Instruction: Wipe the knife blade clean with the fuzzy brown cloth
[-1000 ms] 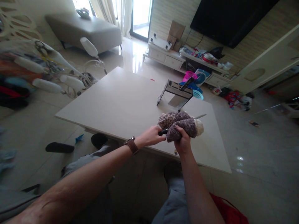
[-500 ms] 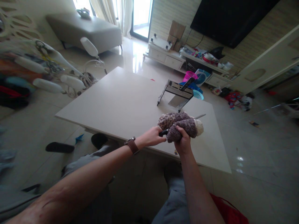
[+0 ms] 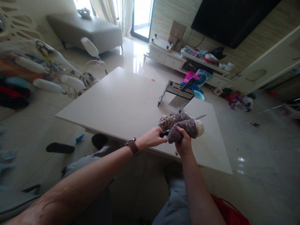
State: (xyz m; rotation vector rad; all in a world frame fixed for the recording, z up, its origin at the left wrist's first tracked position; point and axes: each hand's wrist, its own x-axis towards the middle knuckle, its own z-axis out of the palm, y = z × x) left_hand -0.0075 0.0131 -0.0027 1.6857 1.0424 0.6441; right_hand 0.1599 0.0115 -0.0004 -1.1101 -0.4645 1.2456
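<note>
Taking the knife rack [image 3: 175, 88] on the white table [image 3: 112, 100] as the landmark, the brown fluffy cloth [image 3: 190, 128] is just on the person's side of it, bunched above the tabletop; whether its underside touches the surface cannot be made out. The right hand [image 3: 184, 144] grips the cloth from below, thumb across the near fold, the other fingers mostly lost behind it. The left hand [image 3: 153, 137], nearer the person and left of the rack, is closed around a black handle [image 3: 164, 133], of which only a short piece shows between the fist and the cloth. A thin blade [image 3: 200, 117] pokes out past the cloth's pale end, nearer than the rack and to its right; everything between handle and blade is wrapped from sight, so the join is hidden. Another black handle [image 3: 188, 84] rises from the rack's top, and the frame blocks part of what hangs below. Beyond the rack, a pink basket [image 3: 191, 76] and a light blue basket [image 3: 199, 95] are partly covered. Farther beyond, the television [image 3: 231, 20] is cut off by the upper edge. A tiny item [image 3: 176, 152] beside the right wrist, on the rack's near side, is too small to identify.
</note>
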